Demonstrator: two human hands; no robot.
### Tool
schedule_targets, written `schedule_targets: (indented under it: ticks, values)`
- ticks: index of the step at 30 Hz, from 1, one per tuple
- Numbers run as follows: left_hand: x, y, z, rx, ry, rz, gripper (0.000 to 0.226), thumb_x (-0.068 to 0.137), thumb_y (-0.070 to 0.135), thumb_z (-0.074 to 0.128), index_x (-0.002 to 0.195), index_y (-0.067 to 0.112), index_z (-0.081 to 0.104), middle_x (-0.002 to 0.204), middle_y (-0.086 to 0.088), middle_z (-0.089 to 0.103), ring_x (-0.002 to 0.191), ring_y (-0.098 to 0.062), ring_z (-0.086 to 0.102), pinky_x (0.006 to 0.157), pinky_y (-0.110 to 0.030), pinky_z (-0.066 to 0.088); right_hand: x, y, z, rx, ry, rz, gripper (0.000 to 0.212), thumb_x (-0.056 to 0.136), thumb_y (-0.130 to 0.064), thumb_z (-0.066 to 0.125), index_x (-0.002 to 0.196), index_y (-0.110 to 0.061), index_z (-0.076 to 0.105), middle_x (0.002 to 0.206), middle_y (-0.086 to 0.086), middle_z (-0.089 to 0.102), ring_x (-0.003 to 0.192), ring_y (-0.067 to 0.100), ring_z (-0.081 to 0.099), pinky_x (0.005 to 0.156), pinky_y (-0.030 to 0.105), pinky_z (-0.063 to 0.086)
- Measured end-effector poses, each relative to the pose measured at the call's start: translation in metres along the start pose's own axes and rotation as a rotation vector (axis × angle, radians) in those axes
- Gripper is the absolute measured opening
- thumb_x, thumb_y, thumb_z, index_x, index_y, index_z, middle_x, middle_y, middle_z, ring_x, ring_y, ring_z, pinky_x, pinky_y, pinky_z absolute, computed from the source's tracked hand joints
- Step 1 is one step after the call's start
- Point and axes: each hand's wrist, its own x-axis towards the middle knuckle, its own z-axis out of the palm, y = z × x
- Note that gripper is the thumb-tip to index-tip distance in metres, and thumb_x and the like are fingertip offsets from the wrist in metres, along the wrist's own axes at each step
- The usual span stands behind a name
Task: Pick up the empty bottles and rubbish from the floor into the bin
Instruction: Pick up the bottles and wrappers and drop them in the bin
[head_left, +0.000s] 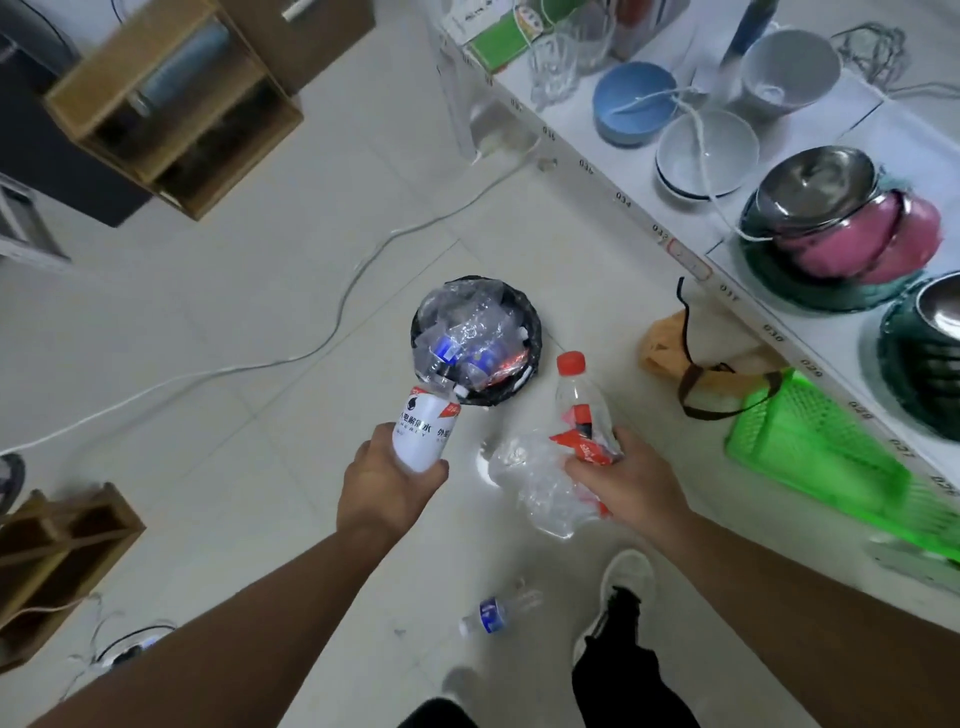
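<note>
A small black bin (532, 358) stands on the floor, filled with several crushed clear bottles. My left hand (382, 486) grips a white labelled bottle (421, 428) just in front of the bin, its top pointing at the rim. My right hand (631, 475) holds a clear bottle with a red cap (576, 395), and a crushed clear bottle (540, 483) is bunched against the same hand. A small clear bottle with a blue label (493, 613) lies on the floor near my shoe (621, 582).
A white table edge (691, 260) with bowls and glasses runs along the right. Under it sit a green basket (815, 452) and a tan bag (670, 348). A white cable (332, 322) crosses the floor. Wooden shelves (171, 109) stand at the upper left, a wooden rack (57, 561) at the left.
</note>
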Motion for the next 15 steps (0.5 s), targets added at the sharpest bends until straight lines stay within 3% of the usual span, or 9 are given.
schedule_targets:
  ticks: [5, 8, 15]
  values:
    - [0.070, 0.020, -0.004, -0.025, -0.020, 0.053, 0.062, 0.070, 0.060, 0.077, 0.122, 0.035, 0.053, 0.107, 0.000, 0.065, 0.090, -0.032, 0.070, 0.075, -0.051, 0.064, 0.044, -0.046, 0.037, -0.016, -0.012, 0.066, 0.045, 0.066, -0.062, 0.082, 0.097, -0.030, 0.074, 0.075, -0.008, 0.081, 0.059, 0.014, 0.079, 0.051, 0.034, 0.064]
    - [0.122, 0.022, -0.011, -0.070, -0.030, 0.107, 0.074, 0.065, 0.067, 0.072, 0.132, 0.044, 0.051, 0.112, 0.008, 0.067, 0.100, -0.022, 0.066, 0.085, -0.040, 0.057, 0.077, -0.070, 0.067, -0.023, -0.017, 0.137, 0.051, 0.065, -0.066, 0.081, 0.096, -0.027, 0.078, 0.076, -0.008, 0.082, 0.058, 0.012, 0.079, 0.048, 0.027, 0.059]
    - [0.270, 0.046, 0.006, 0.025, -0.169, 0.268, 0.072, 0.072, 0.074, 0.077, 0.134, 0.048, 0.049, 0.098, 0.018, 0.067, 0.091, -0.012, 0.069, 0.072, -0.031, 0.053, 0.190, -0.091, 0.131, 0.031, 0.085, 0.258, 0.046, 0.066, -0.065, 0.079, 0.097, -0.032, 0.078, 0.079, -0.005, 0.082, 0.066, 0.015, 0.081, 0.064, 0.039, 0.067]
